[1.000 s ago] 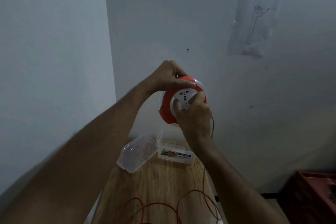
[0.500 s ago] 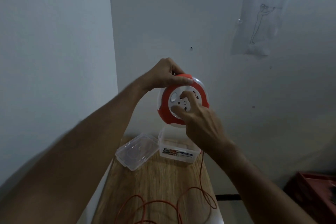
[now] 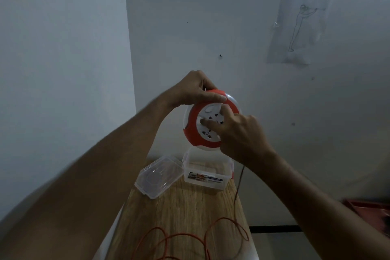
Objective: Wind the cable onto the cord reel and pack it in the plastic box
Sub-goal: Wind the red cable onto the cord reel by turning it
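- Left hand point(image 3: 191, 88) fingers clamped on cord reel point(image 3: 211, 120) rim — held in air above plastic box point(image 3: 205, 175).
- Right hand point(image 3: 242, 135) fingers pressed on white hub.
- Cable point(image 3: 221, 232) loose on table point(image 3: 185, 213).

Dim, flat light; edges bulge, forearms blurred.

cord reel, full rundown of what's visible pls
The cord reel is a round, glossy plastic shell, orange with white, with a white centre disc showing socket holes. It is held in the air above the plastic box, face tilted toward the camera. The left hand grips its top rim; the right hand has fingertips on the centre disc. The orange cable hangs from its lower right down to loose loops on the wooden table.
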